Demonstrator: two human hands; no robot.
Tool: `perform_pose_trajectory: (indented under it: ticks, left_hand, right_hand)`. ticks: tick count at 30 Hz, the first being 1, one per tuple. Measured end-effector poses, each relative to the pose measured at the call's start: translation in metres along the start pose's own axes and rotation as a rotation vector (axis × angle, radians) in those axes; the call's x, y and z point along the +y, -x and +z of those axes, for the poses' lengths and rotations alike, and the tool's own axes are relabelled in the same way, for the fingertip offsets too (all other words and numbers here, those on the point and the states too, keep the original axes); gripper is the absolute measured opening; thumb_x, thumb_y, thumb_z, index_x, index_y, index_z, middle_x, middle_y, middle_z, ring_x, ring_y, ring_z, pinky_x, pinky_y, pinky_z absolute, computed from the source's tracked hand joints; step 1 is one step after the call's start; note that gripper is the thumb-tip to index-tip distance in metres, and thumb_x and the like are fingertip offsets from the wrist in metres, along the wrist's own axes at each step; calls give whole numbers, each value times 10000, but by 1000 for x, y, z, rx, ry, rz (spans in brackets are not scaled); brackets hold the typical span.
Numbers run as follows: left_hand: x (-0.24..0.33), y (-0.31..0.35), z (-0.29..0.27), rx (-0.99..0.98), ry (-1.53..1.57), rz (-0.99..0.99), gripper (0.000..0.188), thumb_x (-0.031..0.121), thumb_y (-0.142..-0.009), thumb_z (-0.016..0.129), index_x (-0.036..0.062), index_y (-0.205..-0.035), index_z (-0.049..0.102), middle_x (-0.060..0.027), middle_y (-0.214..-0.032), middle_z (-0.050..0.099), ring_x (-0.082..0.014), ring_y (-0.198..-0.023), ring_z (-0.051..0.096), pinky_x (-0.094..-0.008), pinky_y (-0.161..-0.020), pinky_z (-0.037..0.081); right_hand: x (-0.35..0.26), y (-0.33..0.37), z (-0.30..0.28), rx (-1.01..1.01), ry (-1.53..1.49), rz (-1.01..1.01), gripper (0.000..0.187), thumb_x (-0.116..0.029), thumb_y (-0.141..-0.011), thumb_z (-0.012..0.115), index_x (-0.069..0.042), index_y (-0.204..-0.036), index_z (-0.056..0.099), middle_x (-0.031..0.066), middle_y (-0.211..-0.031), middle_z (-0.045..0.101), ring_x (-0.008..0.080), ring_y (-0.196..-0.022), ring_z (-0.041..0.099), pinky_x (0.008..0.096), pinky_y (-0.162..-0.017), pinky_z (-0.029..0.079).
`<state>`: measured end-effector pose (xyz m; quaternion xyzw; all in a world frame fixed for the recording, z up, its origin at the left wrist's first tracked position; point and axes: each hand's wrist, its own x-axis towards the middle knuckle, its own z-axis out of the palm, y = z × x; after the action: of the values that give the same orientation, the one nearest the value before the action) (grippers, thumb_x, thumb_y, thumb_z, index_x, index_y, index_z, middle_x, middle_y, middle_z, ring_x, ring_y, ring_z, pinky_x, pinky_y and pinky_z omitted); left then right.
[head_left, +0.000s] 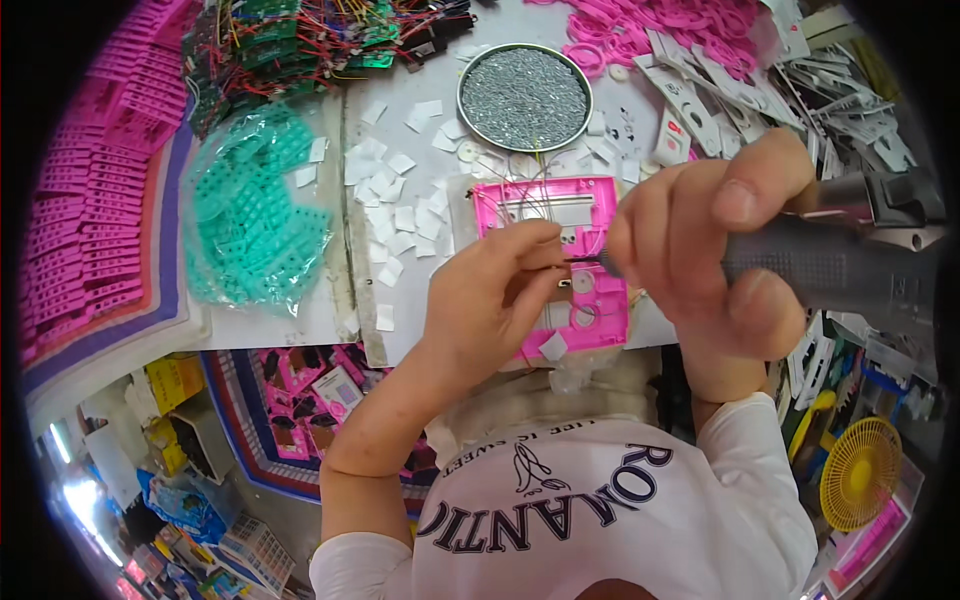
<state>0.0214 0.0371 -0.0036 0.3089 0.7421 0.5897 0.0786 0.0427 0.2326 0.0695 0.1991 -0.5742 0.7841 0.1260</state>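
1. Right hand, closest to camera: fingers curled round a dark grey power screwdriver, grip closed on it. Bit points left over the pink case.
2. White table under everything else here.
3. Pink slotted panels: tall rows of them along the table's left edge.
4. Circuit boards: heaped at the far left corner, red, black and yellow wires tangled on top.
5. Clear bag of teal pieces: left part of table, between panels and white squares.
6. Pink case: open side up, by the middle of the near edge. Thin wires across its far half, metal strip inside.
7. Left hand: over the case's left side, half closed, thumb and forefinger just beside the bit. Can't tell if anything's pinched.
8. Round dish, full of small screws: just beyond the case, toward the far edge.
9. White squares: scattered left of the case.
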Motion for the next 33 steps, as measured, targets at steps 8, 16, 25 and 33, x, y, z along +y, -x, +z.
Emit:
perform_pose_trajectory:
  ticks: [8,16,25,33]
  left_hand:
    - [-8,0,1,-12,-25,61,406,-21,-835,763,53,-1203,609,-120,-962,720,-235,-815,729,-336,-691,591]
    - [-13,-18,4,15,-245,373,468,-5,-766,800,47,-1192,614,-86,-836,647,-276,-680,622,-379,-594,504]
    - [-15,-36,10,21,-236,444,487,-13,-757,794,35,-1204,608,-77,-780,601,-260,-655,591,-384,-571,479]
    - [-24,-50,9,-33,-273,565,470,-53,-721,794,67,-1136,607,-52,-788,641,-235,-637,612,-359,-567,485]
  right_hand:
    - [11,2,12,77,-74,50,394,-371,-947,737,-135,-1166,510,-47,-594,485,97,-497,468,279,-508,402]
    - [10,5,2,58,30,37,367,-353,-956,707,-132,-1168,504,-48,-604,485,103,-519,477,285,-524,408]
    - [4,0,-18,-38,-57,-73,339,-304,-994,612,-142,-1264,486,-83,-628,505,69,-541,488,260,-581,441]
    - [6,1,-22,-8,-25,-25,352,-288,-993,605,-130,-1282,481,-75,-633,498,82,-559,477,286,-611,449]
